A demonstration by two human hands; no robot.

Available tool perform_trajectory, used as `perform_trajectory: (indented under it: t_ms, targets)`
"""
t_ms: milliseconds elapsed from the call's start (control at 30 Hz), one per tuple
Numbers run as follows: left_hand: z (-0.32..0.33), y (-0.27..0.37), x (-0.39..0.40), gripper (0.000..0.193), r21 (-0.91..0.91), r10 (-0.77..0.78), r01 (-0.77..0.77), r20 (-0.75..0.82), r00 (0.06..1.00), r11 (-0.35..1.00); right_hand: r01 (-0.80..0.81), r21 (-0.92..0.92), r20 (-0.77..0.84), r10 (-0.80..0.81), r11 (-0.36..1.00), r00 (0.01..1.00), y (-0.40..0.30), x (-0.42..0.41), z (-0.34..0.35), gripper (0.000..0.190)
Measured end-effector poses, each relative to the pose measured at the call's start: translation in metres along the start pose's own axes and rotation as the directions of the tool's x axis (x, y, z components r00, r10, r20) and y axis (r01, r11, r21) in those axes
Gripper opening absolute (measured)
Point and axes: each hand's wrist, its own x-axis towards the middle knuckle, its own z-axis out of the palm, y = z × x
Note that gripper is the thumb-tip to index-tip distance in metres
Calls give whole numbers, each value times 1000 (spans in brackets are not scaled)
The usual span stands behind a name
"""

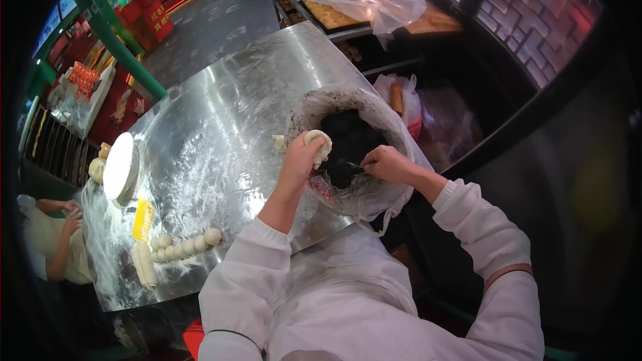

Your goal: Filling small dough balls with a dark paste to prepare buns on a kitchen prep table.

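My left hand point(300, 156) holds a cupped round of dough point(319, 143) over the near-left rim of a large plastic-lined container point(321, 105). Dark filling point(346, 135) lies inside it, and its lining is smeared with the same stuff. In my right hand point(388, 163) is a thin utensil point(355, 165), its tip down at the dark filling; its exact kind is hard to make out. Just left of the container, a small piece of dough point(279, 144) rests on the metal table point(241, 105).
Floured dough balls point(188, 246) line up at the front left, beside a dough roll point(144, 264) and a yellow scraper point(143, 219). A white round object point(119, 166) stands farther left. Another person's hands point(72, 215) are at the left edge. Plastic-covered trays point(336, 12) stand behind.
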Motion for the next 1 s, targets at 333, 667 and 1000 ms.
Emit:
perform_trajectory:
  t_ms: [333,667,1000]
  targets:
    - [32,-7,-11,37,717,489,-346,8,872,605,-289,344,100,271,893,957,-61,-8,-57,27]
    - [5,-13,3,21,787,503,-401,135,854,469,-122,65,-106,129,990,986,-47,-14,-50,26]
    - [9,-9,-2,22,328,146,-82,-176,973,941,-151,154,-88,166,977,982,-49,-12,-49,26]
